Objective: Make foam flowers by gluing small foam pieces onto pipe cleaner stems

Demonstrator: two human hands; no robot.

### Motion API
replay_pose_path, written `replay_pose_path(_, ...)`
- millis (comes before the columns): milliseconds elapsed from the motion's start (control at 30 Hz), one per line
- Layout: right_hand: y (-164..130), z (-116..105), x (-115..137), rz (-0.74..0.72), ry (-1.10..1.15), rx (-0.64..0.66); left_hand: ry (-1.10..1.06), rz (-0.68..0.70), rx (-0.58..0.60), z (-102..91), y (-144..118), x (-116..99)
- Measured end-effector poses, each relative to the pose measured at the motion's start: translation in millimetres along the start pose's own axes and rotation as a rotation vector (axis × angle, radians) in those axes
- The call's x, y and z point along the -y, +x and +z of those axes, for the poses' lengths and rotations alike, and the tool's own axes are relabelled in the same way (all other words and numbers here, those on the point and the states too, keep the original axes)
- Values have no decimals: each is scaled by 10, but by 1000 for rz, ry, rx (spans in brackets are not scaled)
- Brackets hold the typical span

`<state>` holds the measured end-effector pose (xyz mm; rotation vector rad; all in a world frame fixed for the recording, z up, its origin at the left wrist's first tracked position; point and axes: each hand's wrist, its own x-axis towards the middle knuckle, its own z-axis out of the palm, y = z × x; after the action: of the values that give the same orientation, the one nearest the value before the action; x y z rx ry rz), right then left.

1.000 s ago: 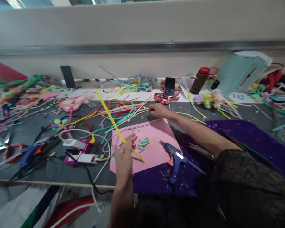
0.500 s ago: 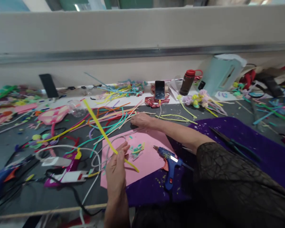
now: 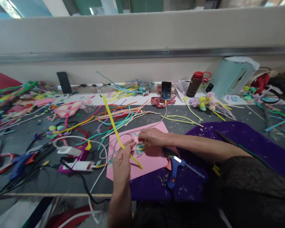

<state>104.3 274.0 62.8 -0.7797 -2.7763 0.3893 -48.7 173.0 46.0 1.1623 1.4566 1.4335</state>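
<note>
Cluttered table: left hand grip pinches yellow strip, right hand unclear

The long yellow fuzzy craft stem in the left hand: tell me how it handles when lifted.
The long yellow fuzzy craft stem probably holds its shape: it stands out slanting above the left hand with only a slight bend. Likely light, since fingertips alone pinch it. Its fuzzy surface should resist slipping.

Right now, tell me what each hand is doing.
Left hand: closed on the yellow pipe cleaner.
Right hand: fingers down at the small colourful bits on the pink sheet; whether it grips anything cannot be told.
</note>
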Motion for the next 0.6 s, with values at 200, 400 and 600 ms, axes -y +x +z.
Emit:
replay_pose_path(200, 127, -94, -262, 134, 65, -95, 3, -16, -17, -7, -4, 33)
replay_pose_path(400, 542, -247, -828, 455, -13, -169, -12, -17, 2, -2, -19, 30)
replay_pose_path(600, 950, -153, -1029, 663, -42, -107, -18, -34, 56, -11, -33, 44)
